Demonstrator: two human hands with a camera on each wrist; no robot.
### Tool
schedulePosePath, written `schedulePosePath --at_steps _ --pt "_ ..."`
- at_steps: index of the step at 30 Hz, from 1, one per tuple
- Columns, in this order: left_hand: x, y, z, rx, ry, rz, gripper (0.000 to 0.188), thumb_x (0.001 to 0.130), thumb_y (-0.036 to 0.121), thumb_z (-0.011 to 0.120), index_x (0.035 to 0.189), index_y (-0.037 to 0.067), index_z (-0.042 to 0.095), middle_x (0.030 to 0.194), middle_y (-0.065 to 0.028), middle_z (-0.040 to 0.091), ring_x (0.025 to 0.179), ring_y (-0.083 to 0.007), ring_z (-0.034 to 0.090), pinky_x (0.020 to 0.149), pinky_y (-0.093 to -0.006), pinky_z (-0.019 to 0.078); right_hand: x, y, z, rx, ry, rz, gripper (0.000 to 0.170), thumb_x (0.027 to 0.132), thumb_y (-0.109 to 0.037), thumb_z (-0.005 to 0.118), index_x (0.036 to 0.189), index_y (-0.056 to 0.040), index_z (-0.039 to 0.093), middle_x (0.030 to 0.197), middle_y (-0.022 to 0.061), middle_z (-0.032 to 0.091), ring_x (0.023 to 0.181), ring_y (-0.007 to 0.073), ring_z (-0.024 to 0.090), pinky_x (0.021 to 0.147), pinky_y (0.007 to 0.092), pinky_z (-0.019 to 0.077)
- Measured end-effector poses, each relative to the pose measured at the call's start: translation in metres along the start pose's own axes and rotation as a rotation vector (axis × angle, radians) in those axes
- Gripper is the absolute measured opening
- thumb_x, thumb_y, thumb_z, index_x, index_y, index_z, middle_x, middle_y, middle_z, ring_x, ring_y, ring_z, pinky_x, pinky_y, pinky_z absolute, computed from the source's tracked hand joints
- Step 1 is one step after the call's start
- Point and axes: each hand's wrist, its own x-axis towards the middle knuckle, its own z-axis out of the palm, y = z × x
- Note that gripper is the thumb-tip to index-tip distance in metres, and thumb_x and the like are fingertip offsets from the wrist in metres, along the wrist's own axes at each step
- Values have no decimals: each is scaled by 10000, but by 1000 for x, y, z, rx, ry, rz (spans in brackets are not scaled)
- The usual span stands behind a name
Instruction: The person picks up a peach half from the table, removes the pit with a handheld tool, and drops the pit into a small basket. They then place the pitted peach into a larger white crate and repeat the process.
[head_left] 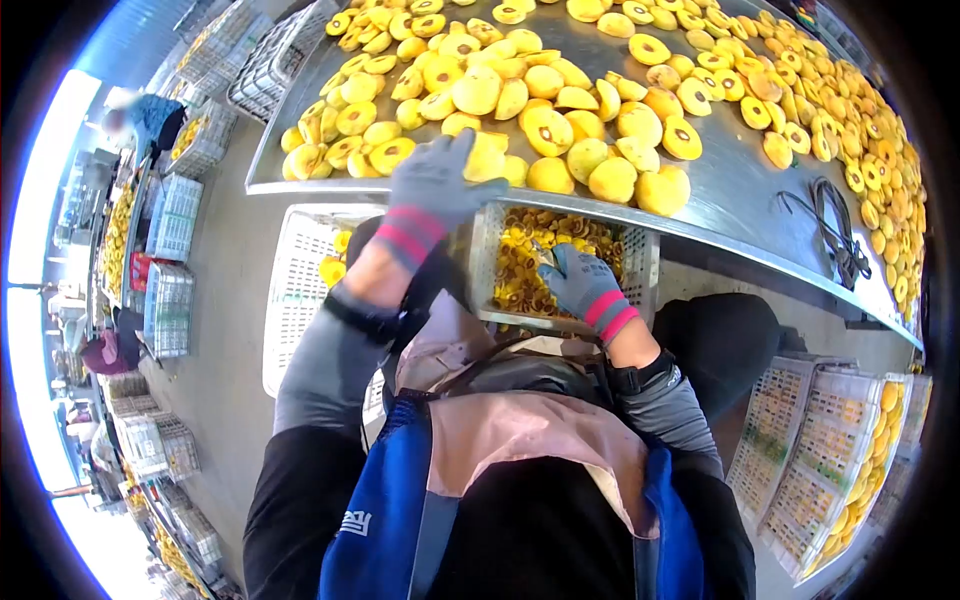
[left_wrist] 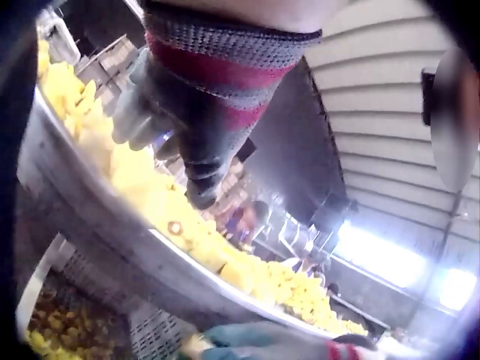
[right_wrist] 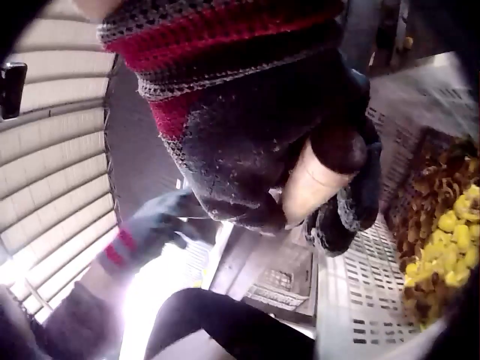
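My left hand [head_left: 435, 185], in a grey glove with a pink-striped cuff, reaches over the table edge with fingers extended beside a yellow peach half [head_left: 488, 158]. In the left wrist view no fruit shows in its fingers. My right hand [head_left: 585, 280], gloved alike, is over a crate [head_left: 484, 270] of brown and yellow peach scraps [head_left: 520, 275]. It grips a tool by a pale, rounded handle [right_wrist: 319, 184]; the tool's working end is hidden. Piled peach halves [head_left: 545, 130], many with brown-ringed centres, cover the near table.
The metal table [head_left: 730, 190] has a raised front edge. On it lies a coiled black cable [head_left: 835, 230]. A white crate [head_left: 290, 290] with some peach pieces stands at my left, and stacked crates [head_left: 820, 460] stand at my right. Other people work at far left.
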Motion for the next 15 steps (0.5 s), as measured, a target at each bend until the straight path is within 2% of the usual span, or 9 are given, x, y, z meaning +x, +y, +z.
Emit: schedulePosePath --at_steps 2,4,5,8,9,12,14,15 --pt "24 1 44 137 3 5 743 791 548 679 1356 99 507 1129 -156 609 1037 -341 596 906 -440 475 0 5 -6 123 27 -2 393 894 -378 611 1097 -43 569 964 233 670 935 420 633 814 498 483" --pt "31 -7 54 38 141 62 725 798 515 682 1357 88 505 1119 -175 609 1031 -361 593 910 -448 474 -4 -1 -20 288 48 -26 416 892 -376 624 1126 -36 567 972 241 663 933 425 628 801 499 481" --pt "31 -10 54 -23 133 46 708 847 447 674 1394 49 466 1170 -171 612 1062 -333 597 924 -445 476 -7 -6 -26 363 75 -51 424 894 -370 629 1140 -32 565 975 248 656 930 430 625 790 497 481" --pt "26 -10 38 -1266 31 -252 518 849 237 675 1307 20 564 1187 -185 635 1050 -329 619 920 -380 492 -9 -28 -47 542 165 -126 408 906 -349 627 1140 -20 565 974 262 641 915 443 615 757 490 482" --pt "21 -5 34 -1811 7 -291 442 835 93 667 1264 10 599 1172 -164 658 1014 -295 649 891 -327 509 -7 -30 -49 562 267 -261 364 919 -312 621 1118 -12 572 957 260 635 898 445 611 729 480 486" --pt "6 17 22 -1097 169 108 472 805 42 687 1262 -11 579 1139 -142 662 967 -245 659 871 -311 514 -7 -46 -65 616 263 -285 332 913 -281 632 1099 -10 583 937 246 638 882 434 616 714 475 488" --pt "-3 37 13 -1006 190 150 499 792 19 693 1272 -17 562 1120 -135 665 944 -231 664 867 -309 515 -5 -50 -65 569 330 -338 318 909 -267 640 1094 -14 588 921 239 640 869 427 620 704 472 489" --pt "-7 50 9 -1163 162 71 515 788 12 692 1283 -17 552 1113 -136 666 936 -234 666 870 -313 515 -5 -49 -64 526 382 -367 312 906 -261 644 1093 -17 590 913 236 640 862 423 622 698 471 489"
